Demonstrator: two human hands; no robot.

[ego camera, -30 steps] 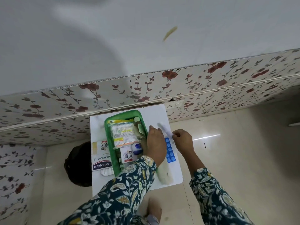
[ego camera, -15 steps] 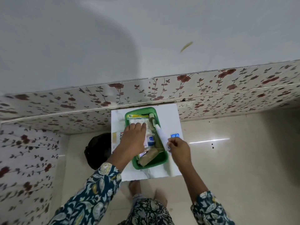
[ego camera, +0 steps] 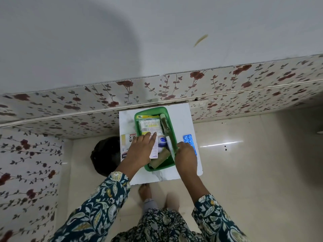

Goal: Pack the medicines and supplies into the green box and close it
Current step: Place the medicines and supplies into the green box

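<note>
The green box [ego camera: 152, 110] stands open on a white board [ego camera: 181, 117]. Inside lie a cotton swab pack [ego camera: 149, 125], an olive tube [ego camera: 165, 125], a small white and blue jar [ego camera: 162, 144] and a brown roll [ego camera: 160, 161]. My left hand [ego camera: 140, 151] lies over the box's left side, holding a white carton [ego camera: 154, 151] down into it. At the box's right rim my right hand [ego camera: 185, 154] grips a long white strip [ego camera: 170, 146] that slants into the box. A blue blister pack [ego camera: 188, 139] rests on the board to the right, partly under my right hand.
A plaster carton [ego camera: 125, 147] lies on the board left of the box. A black round object [ego camera: 105, 154] sits on the floor by the board's left edge. A floral wall panel [ego camera: 227, 81] runs just behind. My foot [ego camera: 145, 191] stands below the board on glossy tiles.
My left hand has moved from the box's right side to its left, now on the white carton. My right hand has brought the white strip to the box's rim. The view has shifted.
</note>
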